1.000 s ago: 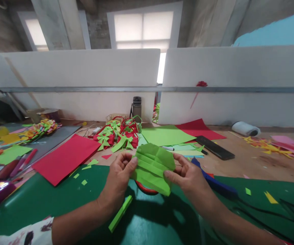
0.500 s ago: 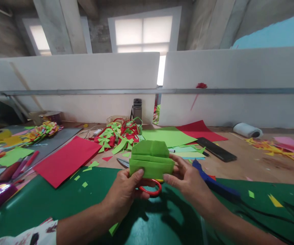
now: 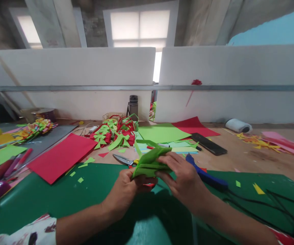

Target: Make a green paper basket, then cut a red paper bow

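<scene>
folded green paper (image 3: 148, 162) sits mid-air over table (image 3: 238, 154) near edge, long axis left-right. left hand (image 3: 127, 189) pinches its left end, right hand (image 3: 184, 177) clamps the right end from above.

You are facing a window (image 3: 139, 29) glaring white; beside it lines are bowing, below it soft shadows are falling.

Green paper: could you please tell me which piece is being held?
The creased piece pinched between the left hand and right hand; the large green sheet behind lies flat on the table, untouched.
</scene>
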Demonstrator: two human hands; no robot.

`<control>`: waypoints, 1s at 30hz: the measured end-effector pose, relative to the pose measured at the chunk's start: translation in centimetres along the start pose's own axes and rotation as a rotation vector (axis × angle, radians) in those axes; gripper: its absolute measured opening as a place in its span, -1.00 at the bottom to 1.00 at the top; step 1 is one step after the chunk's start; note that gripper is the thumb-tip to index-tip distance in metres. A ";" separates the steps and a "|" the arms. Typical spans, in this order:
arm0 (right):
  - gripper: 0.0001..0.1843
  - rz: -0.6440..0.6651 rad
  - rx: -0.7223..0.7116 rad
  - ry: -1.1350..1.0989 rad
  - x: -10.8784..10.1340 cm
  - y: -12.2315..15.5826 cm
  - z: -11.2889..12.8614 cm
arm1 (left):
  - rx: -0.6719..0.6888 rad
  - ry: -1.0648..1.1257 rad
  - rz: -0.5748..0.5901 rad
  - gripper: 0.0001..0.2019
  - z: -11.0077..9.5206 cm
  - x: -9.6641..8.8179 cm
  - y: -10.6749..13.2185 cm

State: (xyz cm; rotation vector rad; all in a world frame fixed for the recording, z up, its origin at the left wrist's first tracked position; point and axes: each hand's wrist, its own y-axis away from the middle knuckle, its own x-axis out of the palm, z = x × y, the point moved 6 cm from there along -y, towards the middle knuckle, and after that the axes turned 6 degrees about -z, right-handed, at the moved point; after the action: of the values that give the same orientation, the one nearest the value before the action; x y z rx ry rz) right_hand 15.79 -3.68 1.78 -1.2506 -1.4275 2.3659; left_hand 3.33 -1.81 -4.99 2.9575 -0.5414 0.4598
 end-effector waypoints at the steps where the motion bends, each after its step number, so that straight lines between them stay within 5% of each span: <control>1: -0.84 0.008 0.004 -0.007 0.1 0.1 0.0 | 0.000 -0.018 0.006 -0.70 0.0 0.2 0.0; 8: -0.86 -0.073 -0.134 0.080 -0.8 0.2 1.4 | 0.008 -0.015 0.037 -0.78 0.3 0.7 0.1; 17: -0.80 0.001 -0.299 0.249 0.2 1.7 2.6 | -0.007 0.145 0.114 -0.58 -0.1 1.3 0.3; 30: -0.80 0.143 -0.030 -0.214 1.0 1.0 1.6 | -0.144 0.377 0.373 -0.34 1.6 0.7 0.0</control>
State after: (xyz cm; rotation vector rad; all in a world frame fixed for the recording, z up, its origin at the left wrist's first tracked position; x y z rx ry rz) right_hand 14.30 -4.87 0.77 -1.1739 -1.4824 2.6530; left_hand 4.39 -2.24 -6.28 2.5396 -1.0254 0.9417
